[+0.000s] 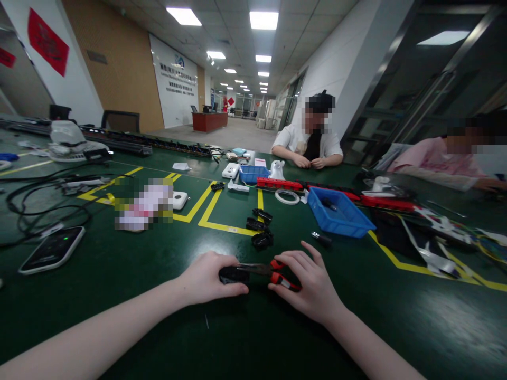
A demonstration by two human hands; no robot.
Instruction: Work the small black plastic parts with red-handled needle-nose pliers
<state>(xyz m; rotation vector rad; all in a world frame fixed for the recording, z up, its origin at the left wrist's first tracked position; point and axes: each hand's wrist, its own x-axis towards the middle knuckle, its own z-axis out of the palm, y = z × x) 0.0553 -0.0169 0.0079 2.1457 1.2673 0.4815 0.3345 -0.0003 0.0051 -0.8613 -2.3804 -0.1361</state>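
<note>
In my left hand (214,277), closed with thumb and fingers around it, is a small black part (234,274) that I cannot name more closely. My right hand (307,274) grips pliers (283,279) by their red and black handles. The metal jaws of the pliers reach left to the top of the black part; whether they bite on it I cannot tell. Just beyond my hands lie several similar black parts (261,227) in a loose cluster. To their right a short black cylinder with a silver end (320,238) rests on the green table (253,338).
A blue bin (343,214) with a dark item inside stands ahead on the right, near a white ring (287,197). Phones and black cables (47,184) lie to the left. Red strips (279,183) run behind the bin. Two people (312,132) sit across the table.
</note>
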